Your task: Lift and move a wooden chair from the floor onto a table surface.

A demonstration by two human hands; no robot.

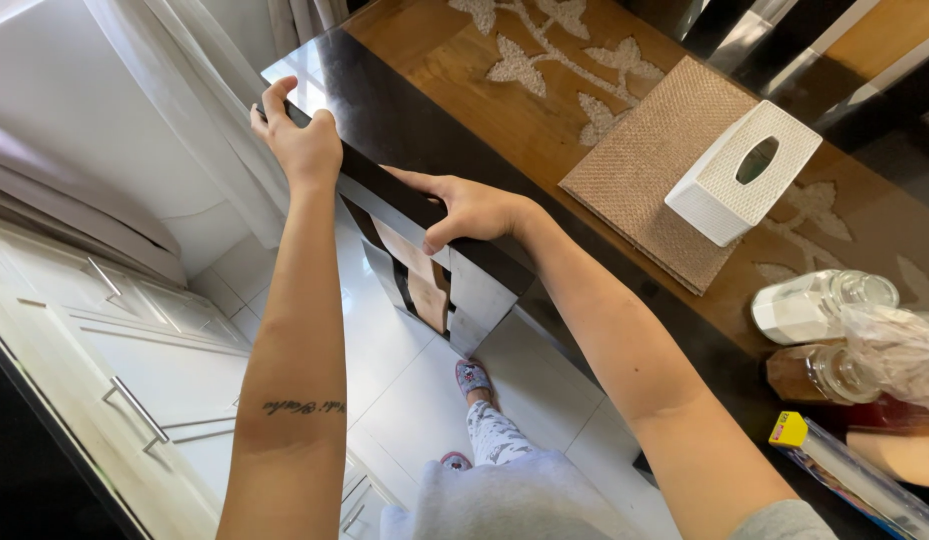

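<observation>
The left hand [303, 140] is curled over the dark edge of the desk [405, 120], near its far corner. Its grip is pressed around that edge, with the fingers on top and the thumb sticking up. The right hand [472, 208] holds the same edge a little closer to the person. Its fingers lie flat on top and the thumb is tucked under the rim, so this grip is squeezing the desk edge too. The two hands are near each other but not touching.

The desk is brown wood with a black border and pale leaf shapes [545, 50] set in the top. On it lies a tan woven mat [645, 170]. A white tissue box [742, 172] stands on the mat, tilted a bit. Further right, two clear jars [820, 335] lie near a crinkly plastic bag [900, 350]. A long box with a yellow end [845, 470] lies just beside them.

Below the hands, the desk's shiny leg [455, 295] goes down to the white tile floor [405, 390]. The person's feet in slippers [472, 377] stand there. White cupboards with metal handles [135, 400] are on the left, and a pale curtain [185, 100] hangs above.
</observation>
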